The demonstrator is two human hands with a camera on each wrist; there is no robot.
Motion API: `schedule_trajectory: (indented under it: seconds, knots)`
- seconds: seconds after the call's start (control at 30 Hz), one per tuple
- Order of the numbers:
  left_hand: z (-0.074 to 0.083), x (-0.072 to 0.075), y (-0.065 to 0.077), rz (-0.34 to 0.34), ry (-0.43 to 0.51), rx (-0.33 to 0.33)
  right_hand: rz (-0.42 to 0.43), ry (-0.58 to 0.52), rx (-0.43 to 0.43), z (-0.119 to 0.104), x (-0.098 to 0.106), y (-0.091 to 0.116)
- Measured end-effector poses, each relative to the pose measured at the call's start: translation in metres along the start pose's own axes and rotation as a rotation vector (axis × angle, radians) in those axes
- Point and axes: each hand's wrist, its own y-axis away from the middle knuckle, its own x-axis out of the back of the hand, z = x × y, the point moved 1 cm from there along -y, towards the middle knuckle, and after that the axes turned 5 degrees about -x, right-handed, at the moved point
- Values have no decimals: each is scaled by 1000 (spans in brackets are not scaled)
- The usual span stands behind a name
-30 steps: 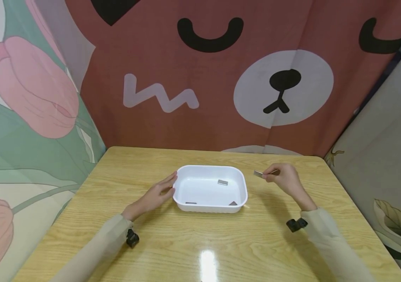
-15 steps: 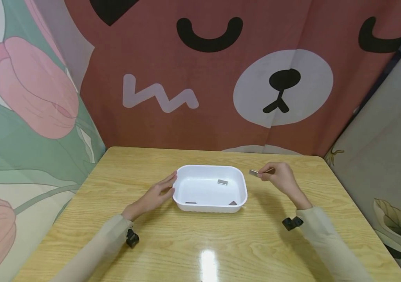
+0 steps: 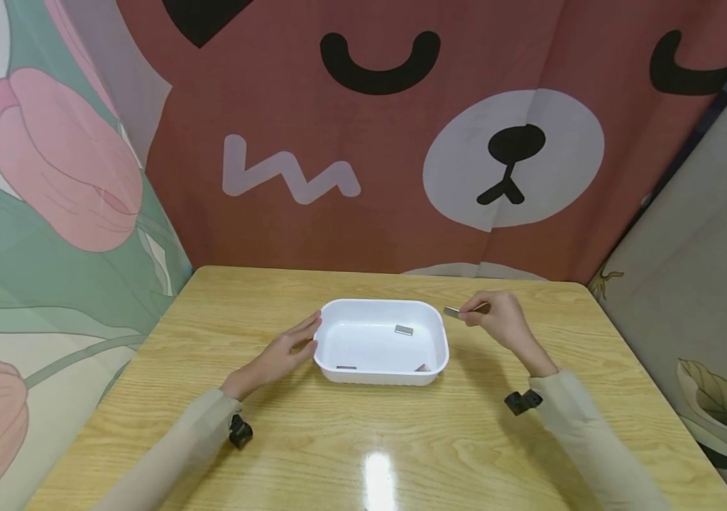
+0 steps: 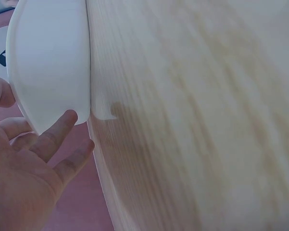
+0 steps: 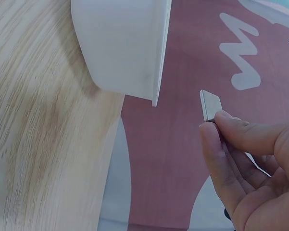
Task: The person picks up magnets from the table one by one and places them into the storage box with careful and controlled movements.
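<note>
A white rectangular tub (image 3: 380, 379) stands on the table. At its left end my left hand (image 3: 282, 356) rests with fingers spread and nearly straight, touching the wall; the left wrist view shows the fingertips (image 4: 70, 115) against the white side. My right hand (image 3: 500, 316) is raised just off the tub's far right corner. Between thumb and index finger it pinches a small flat silvery rectangular piece (image 5: 211, 104), which points toward the rim. Something thin with a bright edge shows within the curled fingers; its kind is unclear. In the tub lies a similar silvery piece (image 3: 404, 330).
Near the tub's front wall are a thin dark strip (image 3: 346, 367) and a reddish-brown corner of something (image 3: 423, 368), both partly hidden by the rim. The wooden table (image 3: 338, 440) ends at a bear-patterned curtain (image 3: 312, 234) behind, with patterned cloths at both sides.
My right hand has drifted left toward the tub, bringing the silvery piece close to the rim. The left hand and the tub have stayed put.
</note>
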Motion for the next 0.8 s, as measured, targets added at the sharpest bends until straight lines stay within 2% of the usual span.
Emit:
schedule_trajectory:
  seconds: [0.6, 0.8]
  knots:
    - [-1, -1, -1, 2, -16, -10, -25, -18, -4, -7, -14, -3]
    - [0, -1, -1, 2, -15, 9, -42, -36, -11, -10, -18, -4]
